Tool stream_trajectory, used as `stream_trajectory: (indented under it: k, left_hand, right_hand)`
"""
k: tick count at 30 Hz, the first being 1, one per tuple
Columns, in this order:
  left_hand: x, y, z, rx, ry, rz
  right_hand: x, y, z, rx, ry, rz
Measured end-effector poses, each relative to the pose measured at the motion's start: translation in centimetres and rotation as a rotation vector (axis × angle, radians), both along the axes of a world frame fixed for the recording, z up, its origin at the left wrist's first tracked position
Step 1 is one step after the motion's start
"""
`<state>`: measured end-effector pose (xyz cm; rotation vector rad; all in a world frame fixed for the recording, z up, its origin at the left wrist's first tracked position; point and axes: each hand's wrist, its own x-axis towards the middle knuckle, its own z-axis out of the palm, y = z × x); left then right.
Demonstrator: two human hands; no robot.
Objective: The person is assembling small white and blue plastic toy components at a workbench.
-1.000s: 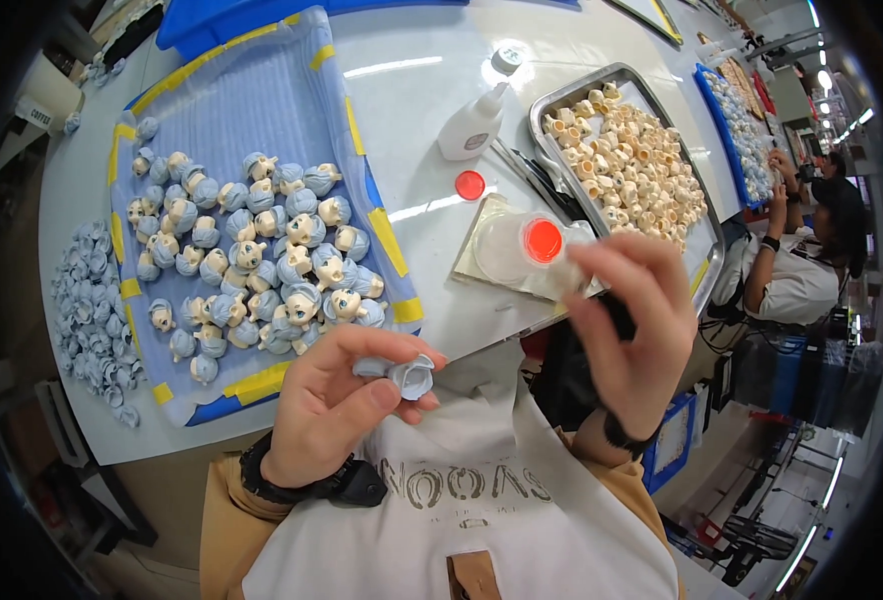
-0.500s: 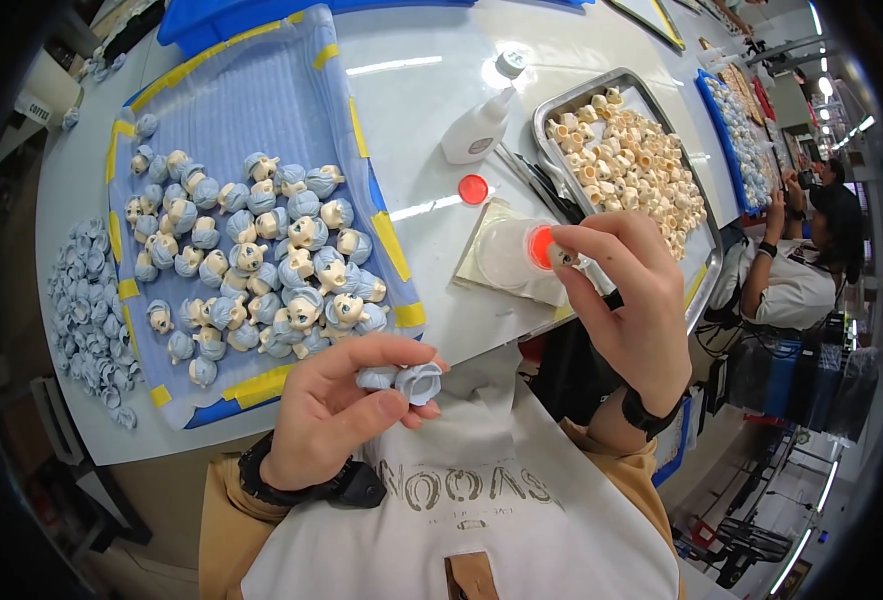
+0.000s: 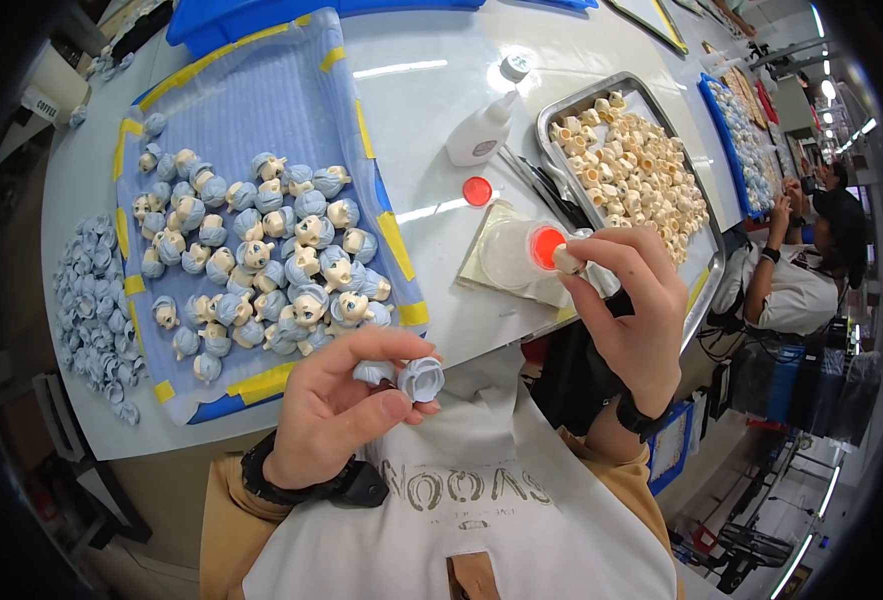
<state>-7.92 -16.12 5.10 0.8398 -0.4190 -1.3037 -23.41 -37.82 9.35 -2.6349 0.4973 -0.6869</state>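
Note:
Light-blue doll hair pieces [image 3: 422, 380] sit in the fingers of my left hand [image 3: 347, 400]; one cupped piece faces up at the fingertips, another lies behind it. Pinched between thumb and fingers of my right hand [image 3: 630, 305] is a small cream doll face part [image 3: 568, 260]. It is right beside the red-orange mouth of a translucent jar [image 3: 510, 255], overlapping its rim in this view; whether they touch I cannot tell. The jar is tilted or lying on a pale square pad [image 3: 477, 262].
Left is a blue-lined tray [image 3: 252, 100] of assembled doll heads [image 3: 310, 305], beside a pile of loose hair pieces [image 3: 97, 310]. Right is a metal tray [image 3: 552, 150] of cream face parts. A white squeeze bottle [image 3: 482, 130], red cap [image 3: 477, 191] and tweezers [image 3: 537, 185] lie between. A co-worker [image 3: 812, 260] sits far right.
The face part has turned in my right fingers, its painted eye no longer showing. The hair pieces in my left hand have shifted slightly. The whole view has moved a little.

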Motion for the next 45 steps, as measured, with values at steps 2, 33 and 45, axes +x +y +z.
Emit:
stream_trajectory:
  k: [2, 33, 45]
  left_hand:
    - [-0.1, 0.1, 0.0, -0.010, 0.006, 0.001]
    - [-0.5, 0.1, -0.1, 0.039, -0.139, 0.040]
    - [-0.4, 0.0, 0.4, 0.096, 0.011, 0.012]
  right_hand:
    - [-0.3, 0.1, -0.4, -0.011, -0.034, -0.006]
    - [1.8, 5.8, -0.5, 0.287, -0.174, 0.419]
    - [2.9, 7.2, -1.6, 0.386, -0.226, 0.413]
